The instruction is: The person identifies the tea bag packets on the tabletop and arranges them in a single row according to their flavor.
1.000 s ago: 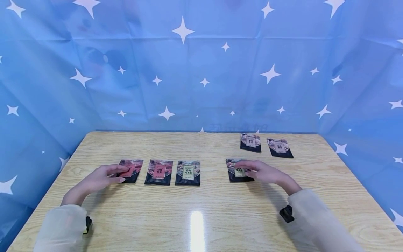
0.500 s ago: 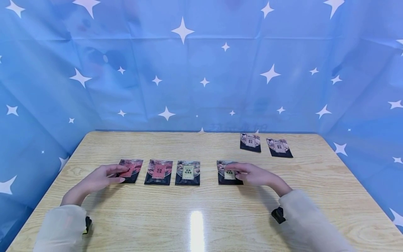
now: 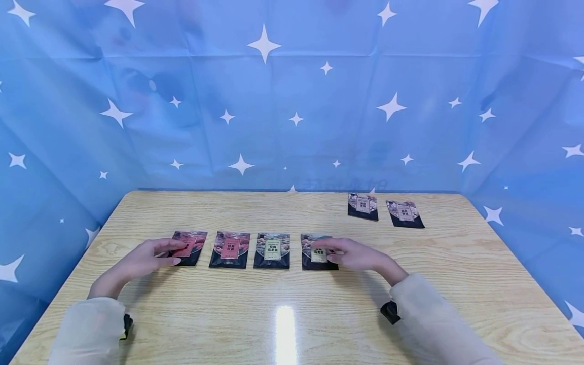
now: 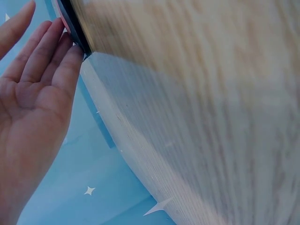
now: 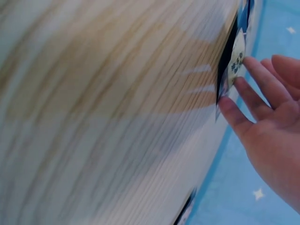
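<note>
Four flat tea sachets would be several lying in a row across the table. My left hand (image 3: 141,258) rests its fingertips on the leftmost, a red-labelled tea sachet (image 3: 197,247) lying slightly tilted. To its right lies another red-labelled tea sachet (image 3: 230,250), then a green-labelled one, an oolong tea sachet (image 3: 272,251). At the row's right end my right hand (image 3: 356,255) presses a second green-labelled tea sachet (image 3: 311,259) with its fingertips, partly covering its label. In the right wrist view the fingers (image 5: 262,86) are extended against that sachet's face; the left wrist view shows straight fingers (image 4: 42,58) too.
Two pale purple-labelled sachets, a left one (image 3: 363,207) and a right one (image 3: 405,214), lie at the back right of the wooden table (image 3: 205,314). A blue star-patterned cloth (image 3: 292,91) hangs behind and beside the table.
My right hand has slid the green-labelled tea sachet leftward along the table, closer to the other green one. The left hand has stayed in place on the red-labelled sachet.
</note>
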A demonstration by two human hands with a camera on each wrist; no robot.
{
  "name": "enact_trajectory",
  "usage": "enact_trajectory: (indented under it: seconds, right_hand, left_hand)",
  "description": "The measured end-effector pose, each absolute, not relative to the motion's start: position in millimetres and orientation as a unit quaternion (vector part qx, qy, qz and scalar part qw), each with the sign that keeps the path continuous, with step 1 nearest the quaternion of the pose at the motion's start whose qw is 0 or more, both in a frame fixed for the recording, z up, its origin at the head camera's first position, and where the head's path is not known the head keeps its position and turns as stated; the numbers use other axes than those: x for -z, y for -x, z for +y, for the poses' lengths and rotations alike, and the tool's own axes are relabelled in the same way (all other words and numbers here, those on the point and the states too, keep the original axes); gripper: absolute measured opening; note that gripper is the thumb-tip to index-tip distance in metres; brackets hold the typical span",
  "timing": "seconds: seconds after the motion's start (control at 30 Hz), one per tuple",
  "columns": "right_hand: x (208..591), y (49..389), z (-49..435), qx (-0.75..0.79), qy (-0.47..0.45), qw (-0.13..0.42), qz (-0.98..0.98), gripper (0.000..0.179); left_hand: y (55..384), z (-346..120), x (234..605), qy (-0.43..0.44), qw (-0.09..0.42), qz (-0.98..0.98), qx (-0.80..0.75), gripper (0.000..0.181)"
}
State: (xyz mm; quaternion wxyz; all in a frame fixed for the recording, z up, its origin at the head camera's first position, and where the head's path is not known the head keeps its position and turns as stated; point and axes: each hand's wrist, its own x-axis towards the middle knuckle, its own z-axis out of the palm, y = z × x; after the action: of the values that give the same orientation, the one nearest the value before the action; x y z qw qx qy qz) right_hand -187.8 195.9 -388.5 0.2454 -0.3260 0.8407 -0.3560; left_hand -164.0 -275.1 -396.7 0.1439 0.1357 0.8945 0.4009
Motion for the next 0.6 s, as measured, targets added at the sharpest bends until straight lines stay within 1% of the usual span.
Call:
enact_trajectory:
  seconds: [0.6]
  right_hand:
    - [385.1,187.9,184.1,0.360,0.322,0.265,0.835,0.043]
  left_hand:
    - [164.6,-274.7,396.7,-0.130,0.150,0.895,-0.400,0.049]
